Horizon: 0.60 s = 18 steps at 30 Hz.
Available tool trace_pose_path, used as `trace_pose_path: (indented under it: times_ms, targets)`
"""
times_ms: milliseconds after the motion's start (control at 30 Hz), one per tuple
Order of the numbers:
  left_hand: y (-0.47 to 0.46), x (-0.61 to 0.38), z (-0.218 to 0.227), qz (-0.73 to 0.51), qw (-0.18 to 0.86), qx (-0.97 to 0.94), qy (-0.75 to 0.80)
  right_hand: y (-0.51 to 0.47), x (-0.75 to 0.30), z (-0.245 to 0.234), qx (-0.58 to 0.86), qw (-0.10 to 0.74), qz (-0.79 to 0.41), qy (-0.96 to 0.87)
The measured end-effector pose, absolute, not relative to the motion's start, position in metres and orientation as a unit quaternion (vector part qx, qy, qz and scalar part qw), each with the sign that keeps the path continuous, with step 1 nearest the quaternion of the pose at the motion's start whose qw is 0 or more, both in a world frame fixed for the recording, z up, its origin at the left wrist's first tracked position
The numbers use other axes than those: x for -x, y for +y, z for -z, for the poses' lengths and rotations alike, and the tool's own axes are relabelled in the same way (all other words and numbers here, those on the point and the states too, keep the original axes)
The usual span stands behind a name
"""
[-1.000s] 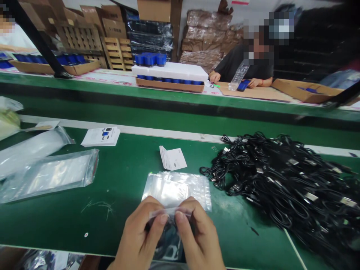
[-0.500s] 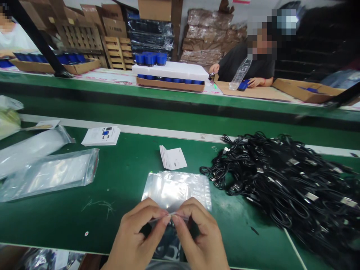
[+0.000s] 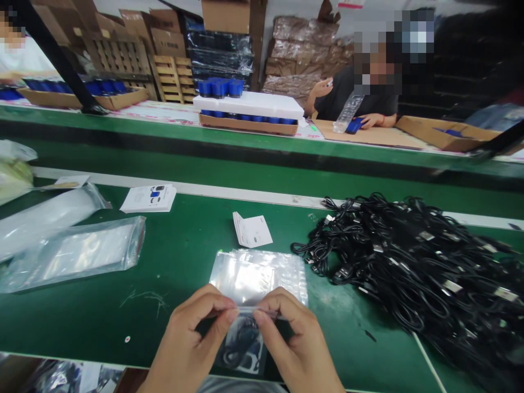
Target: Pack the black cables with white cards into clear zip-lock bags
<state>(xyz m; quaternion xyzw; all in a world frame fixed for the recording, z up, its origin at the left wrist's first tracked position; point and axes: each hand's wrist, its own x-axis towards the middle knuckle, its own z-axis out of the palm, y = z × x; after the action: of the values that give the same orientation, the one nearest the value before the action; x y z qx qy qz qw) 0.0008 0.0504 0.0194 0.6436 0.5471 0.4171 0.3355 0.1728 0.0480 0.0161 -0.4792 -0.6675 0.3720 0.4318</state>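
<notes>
My left hand (image 3: pixel 192 344) and my right hand (image 3: pixel 295 344) pinch the top strip of a small clear zip bag (image 3: pixel 243 341) at the near edge of the green table (image 3: pixel 180 262). A coiled black cable shows through the bag's plastic. Both hands have thumb and forefinger pressed together on the bag's seal, the fingertips almost meeting. Just beyond my hands lies a stack of empty clear zip bags (image 3: pixel 257 273). A big heap of black cables (image 3: pixel 417 262) lies to the right.
A folded white leaflet (image 3: pixel 250 229) and a stack of printed leaflets (image 3: pixel 149 198) lie further back. Larger plastic bags (image 3: pixel 73 251) lie at the left. Across the belt, a person in black (image 3: pixel 360 90) sits behind cardboard trays (image 3: pixel 249 124) of blue parts.
My fingers slid along the bag's top strip and my hands dropped slightly. The bag with its cable now shows more between my hands. The person across raised a hand.
</notes>
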Motion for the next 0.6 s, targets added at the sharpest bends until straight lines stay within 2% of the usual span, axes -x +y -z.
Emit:
trace_pose_path:
  times_ms: [167,333,500,600]
  targets:
    - [0.051,-0.003,-0.018,-0.359,0.357,-0.691,0.516,0.048,-0.169,-0.016,0.478,0.417,-0.374,-0.676]
    - [0.051,0.003,-0.017,-0.369,0.354,-0.686,0.518,0.048,-0.172,-0.014,0.498,0.42,-0.396,-0.647]
    - [0.048,0.005,-0.015,-0.387,0.435,-0.591,0.559,0.047,-0.171,-0.015,0.45,0.448,-0.392,-0.665]
    - [0.041,0.011,-0.015,-0.416,0.434,-0.528,0.6,0.049,-0.169,-0.018,0.411,0.423,-0.355,-0.726]
